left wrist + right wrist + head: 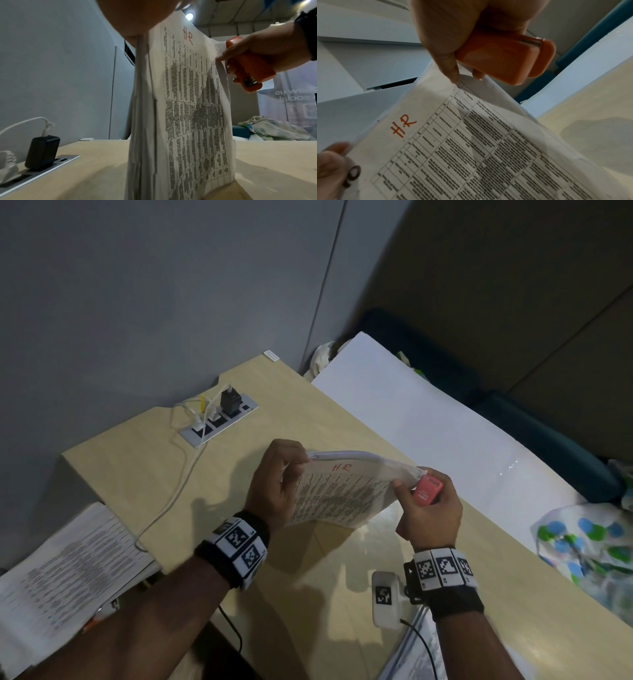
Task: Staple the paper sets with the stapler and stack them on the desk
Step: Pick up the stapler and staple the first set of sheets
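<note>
- Paper set (337, 494), marked "HR" in red, stands on edge at the frame's centre, its bottom edge on the desk (308, 405).
- I grip its top left corner with my left hand (274, 484).
- My right hand (428, 508) is curled around the orange stapler (426, 491), thumb and a fingertip pinching the top right corner.
- Lower left of the frame: another printed stack (68, 570).
- Upper left: a socket strip (219, 419) with a black charger (228, 402), against a grey wall (154, 285).

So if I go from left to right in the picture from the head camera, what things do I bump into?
Printed pages → wall sockets → left hand → paper set → stapler in the right hand → dotted cloth.
</note>
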Action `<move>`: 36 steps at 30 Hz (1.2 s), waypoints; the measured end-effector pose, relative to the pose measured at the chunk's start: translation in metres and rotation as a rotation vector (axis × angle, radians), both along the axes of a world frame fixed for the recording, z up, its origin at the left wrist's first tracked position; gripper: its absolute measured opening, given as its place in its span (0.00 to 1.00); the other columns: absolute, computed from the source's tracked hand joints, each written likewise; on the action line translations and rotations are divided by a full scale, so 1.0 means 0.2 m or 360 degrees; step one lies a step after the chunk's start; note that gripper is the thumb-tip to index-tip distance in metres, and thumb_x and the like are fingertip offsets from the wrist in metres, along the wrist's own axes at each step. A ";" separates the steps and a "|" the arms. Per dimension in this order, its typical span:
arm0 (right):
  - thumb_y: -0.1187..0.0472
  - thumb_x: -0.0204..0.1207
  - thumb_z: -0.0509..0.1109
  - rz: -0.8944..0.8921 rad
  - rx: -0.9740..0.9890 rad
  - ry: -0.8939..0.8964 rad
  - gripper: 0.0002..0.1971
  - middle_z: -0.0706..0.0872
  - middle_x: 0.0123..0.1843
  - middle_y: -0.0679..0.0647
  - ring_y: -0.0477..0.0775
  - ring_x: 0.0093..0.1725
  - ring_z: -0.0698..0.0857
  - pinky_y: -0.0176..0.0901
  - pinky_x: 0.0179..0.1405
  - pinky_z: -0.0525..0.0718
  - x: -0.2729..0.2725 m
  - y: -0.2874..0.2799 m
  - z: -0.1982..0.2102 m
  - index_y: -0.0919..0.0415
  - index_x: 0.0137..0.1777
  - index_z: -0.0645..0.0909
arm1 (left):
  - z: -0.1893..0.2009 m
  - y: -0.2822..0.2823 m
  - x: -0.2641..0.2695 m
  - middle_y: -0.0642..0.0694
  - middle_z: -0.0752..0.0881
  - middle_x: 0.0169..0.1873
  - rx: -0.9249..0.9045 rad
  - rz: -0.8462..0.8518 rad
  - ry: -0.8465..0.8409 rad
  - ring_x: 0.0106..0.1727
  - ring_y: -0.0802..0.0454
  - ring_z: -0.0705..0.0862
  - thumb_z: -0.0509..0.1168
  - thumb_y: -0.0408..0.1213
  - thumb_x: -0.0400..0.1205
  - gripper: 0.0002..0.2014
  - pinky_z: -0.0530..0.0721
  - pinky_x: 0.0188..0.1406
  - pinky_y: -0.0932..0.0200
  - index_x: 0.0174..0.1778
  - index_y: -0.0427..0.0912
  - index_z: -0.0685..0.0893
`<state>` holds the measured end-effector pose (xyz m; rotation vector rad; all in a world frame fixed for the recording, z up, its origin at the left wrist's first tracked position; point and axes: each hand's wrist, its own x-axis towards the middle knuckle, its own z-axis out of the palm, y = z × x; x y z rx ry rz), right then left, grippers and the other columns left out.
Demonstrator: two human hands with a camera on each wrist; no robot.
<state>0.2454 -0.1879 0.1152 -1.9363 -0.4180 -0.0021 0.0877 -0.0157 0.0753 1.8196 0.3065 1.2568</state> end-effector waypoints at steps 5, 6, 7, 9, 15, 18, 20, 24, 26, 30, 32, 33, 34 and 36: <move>0.61 0.67 0.82 -0.0022 -0.0007 0.0021 0.15 0.85 0.36 0.47 0.32 0.28 0.81 0.18 0.31 0.76 0.00 0.00 0.00 0.52 0.48 0.80 | -0.01 -0.05 0.01 0.54 0.78 0.54 -0.0293 -0.0037 -0.0127 0.55 0.66 0.80 0.51 0.53 0.84 0.19 0.82 0.49 0.70 0.62 0.42 0.65; 0.61 0.67 0.82 -0.0018 -0.0008 0.0020 0.15 0.85 0.35 0.47 0.31 0.28 0.81 0.18 0.31 0.76 0.00 0.00 0.00 0.53 0.48 0.80 | -0.03 -0.05 0.01 0.50 0.77 0.55 -0.0366 -0.0059 -0.0129 0.55 0.65 0.80 0.51 0.53 0.84 0.19 0.83 0.49 0.69 0.64 0.43 0.63; 0.62 0.67 0.82 -0.0014 -0.0009 0.0020 0.15 0.85 0.35 0.47 0.31 0.28 0.81 0.18 0.31 0.77 0.00 0.00 0.00 0.53 0.48 0.80 | -0.05 -0.06 0.01 0.47 0.76 0.55 -0.0455 -0.0072 -0.0093 0.55 0.65 0.81 0.52 0.53 0.84 0.19 0.83 0.48 0.69 0.65 0.45 0.63; 0.63 0.67 0.82 -0.0009 -0.0010 0.0020 0.15 0.84 0.35 0.47 0.32 0.28 0.81 0.18 0.30 0.77 -0.01 -0.01 0.01 0.54 0.48 0.80 | -0.08 -0.07 -0.01 0.47 0.77 0.53 -0.0568 -0.0019 0.0069 0.53 0.69 0.81 0.51 0.51 0.83 0.17 0.83 0.43 0.73 0.63 0.46 0.65; 0.63 0.67 0.82 -0.0018 -0.0031 0.0014 0.14 0.84 0.35 0.45 0.31 0.29 0.81 0.17 0.30 0.75 -0.01 -0.02 0.02 0.55 0.48 0.80 | -0.11 -0.10 -0.04 0.58 0.78 0.45 -0.0602 0.0104 0.0215 0.45 0.73 0.81 0.50 0.43 0.83 0.06 0.81 0.35 0.74 0.53 0.50 0.68; 0.63 0.67 0.82 -0.0017 -0.0029 0.0018 0.15 0.85 0.36 0.46 0.31 0.29 0.81 0.17 0.31 0.76 -0.02 -0.02 0.02 0.55 0.49 0.80 | -0.10 -0.10 -0.04 0.57 0.80 0.46 -0.0631 0.0107 0.0150 0.46 0.71 0.82 0.52 0.48 0.81 0.07 0.81 0.38 0.74 0.51 0.54 0.71; 0.63 0.67 0.82 -0.0002 -0.0033 0.0026 0.15 0.85 0.36 0.46 0.31 0.29 0.82 0.18 0.31 0.77 -0.01 -0.02 0.02 0.56 0.49 0.81 | -0.10 -0.10 -0.04 0.58 0.80 0.46 -0.0617 0.0139 0.0147 0.47 0.71 0.81 0.52 0.48 0.80 0.11 0.81 0.38 0.74 0.52 0.49 0.73; 0.66 0.68 0.81 0.0031 -0.0049 0.0029 0.14 0.85 0.36 0.45 0.32 0.28 0.82 0.18 0.30 0.77 -0.03 -0.03 0.04 0.55 0.48 0.80 | -0.10 -0.10 -0.05 0.58 0.80 0.42 -0.0638 0.0171 0.0219 0.43 0.71 0.83 0.53 0.44 0.82 0.01 0.82 0.33 0.73 0.47 0.55 0.69; 0.69 0.69 0.78 0.0041 -0.0053 0.0055 0.14 0.85 0.36 0.48 0.33 0.26 0.81 0.19 0.27 0.76 -0.03 -0.03 0.05 0.55 0.50 0.80 | -0.10 -0.10 -0.05 0.57 0.80 0.38 -0.0617 0.0224 0.0267 0.38 0.66 0.83 0.52 0.46 0.82 0.03 0.83 0.29 0.67 0.42 0.58 0.66; 0.70 0.68 0.71 -0.0139 -0.0002 0.0135 0.15 0.86 0.40 0.57 0.54 0.33 0.87 0.52 0.36 0.88 -0.02 -0.07 0.03 0.51 0.50 0.77 | -0.08 -0.10 -0.04 0.56 0.79 0.35 -0.0614 0.0280 0.0263 0.36 0.67 0.83 0.52 0.41 0.82 0.05 0.78 0.26 0.74 0.41 0.56 0.65; 0.72 0.69 0.69 -0.0302 0.0161 0.0199 0.14 0.87 0.43 0.67 0.64 0.34 0.88 0.62 0.39 0.89 -0.02 -0.10 0.03 0.58 0.52 0.76 | -0.07 -0.11 -0.04 0.57 0.79 0.36 -0.0608 0.0272 0.0260 0.38 0.72 0.82 0.53 0.40 0.82 0.02 0.78 0.27 0.76 0.43 0.50 0.67; 0.72 0.68 0.69 -0.0351 0.0272 0.0230 0.14 0.87 0.43 0.69 0.64 0.32 0.88 0.63 0.38 0.89 -0.02 -0.11 0.05 0.60 0.53 0.75 | -0.07 -0.11 -0.04 0.58 0.79 0.37 -0.0604 0.0275 0.0259 0.39 0.73 0.82 0.53 0.40 0.82 0.02 0.78 0.27 0.76 0.45 0.47 0.68; 0.73 0.68 0.68 -0.0368 0.0405 0.0245 0.14 0.87 0.40 0.67 0.62 0.29 0.87 0.62 0.34 0.90 -0.02 -0.12 0.08 0.61 0.52 0.75 | -0.07 -0.11 -0.04 0.58 0.79 0.38 -0.0597 0.0275 0.0256 0.39 0.74 0.82 0.53 0.40 0.82 0.03 0.79 0.28 0.76 0.47 0.45 0.69; 0.77 0.68 0.66 -0.0298 0.0721 0.0217 0.14 0.87 0.31 0.55 0.57 0.23 0.86 0.52 0.26 0.87 -0.04 -0.13 0.16 0.61 0.49 0.74 | -0.07 -0.10 -0.04 0.57 0.79 0.38 -0.0583 0.0283 0.0253 0.39 0.72 0.82 0.53 0.40 0.82 0.03 0.79 0.28 0.75 0.47 0.45 0.69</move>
